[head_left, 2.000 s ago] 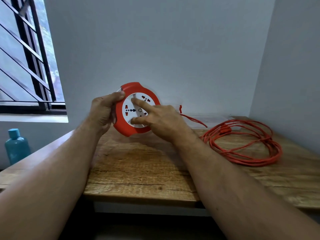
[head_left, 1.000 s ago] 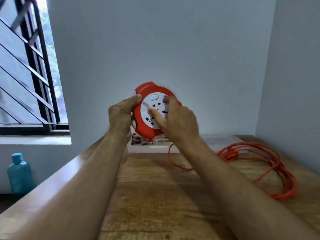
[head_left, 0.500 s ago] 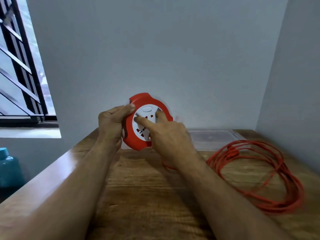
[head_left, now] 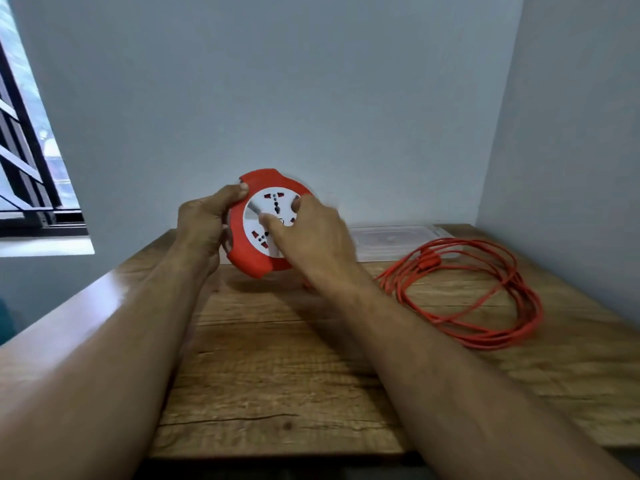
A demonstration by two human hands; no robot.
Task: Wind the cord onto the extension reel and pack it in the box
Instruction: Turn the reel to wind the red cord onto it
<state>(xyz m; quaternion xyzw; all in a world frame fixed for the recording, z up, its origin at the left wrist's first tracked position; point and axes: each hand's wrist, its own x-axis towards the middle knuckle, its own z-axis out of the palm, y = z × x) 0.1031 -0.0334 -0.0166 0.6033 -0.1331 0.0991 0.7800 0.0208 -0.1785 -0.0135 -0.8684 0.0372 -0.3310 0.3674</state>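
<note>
A round red extension reel (head_left: 249,251) with a white socket face is held upright above the wooden table (head_left: 277,368). My left hand (head_left: 204,223) grips its left rim, thumb on the top edge. My right hand (head_left: 308,230) has a finger and thumb pressed on the white centre disc, which looks blurred. The orange cord (head_left: 485,292) lies in a loose coil on the table to the right, one strand running behind my right wrist toward the reel. A clear plastic box (head_left: 394,240) lies flat against the back wall behind the coil.
Grey walls close off the back and right of the table. A barred window (head_left: 24,161) is at the left. The table's front edge is near my forearms.
The white centre disc has turned under my right hand's fingers; the socket holes sit at a different angle. The view has tilted down and the reel sits lower over the table.
</note>
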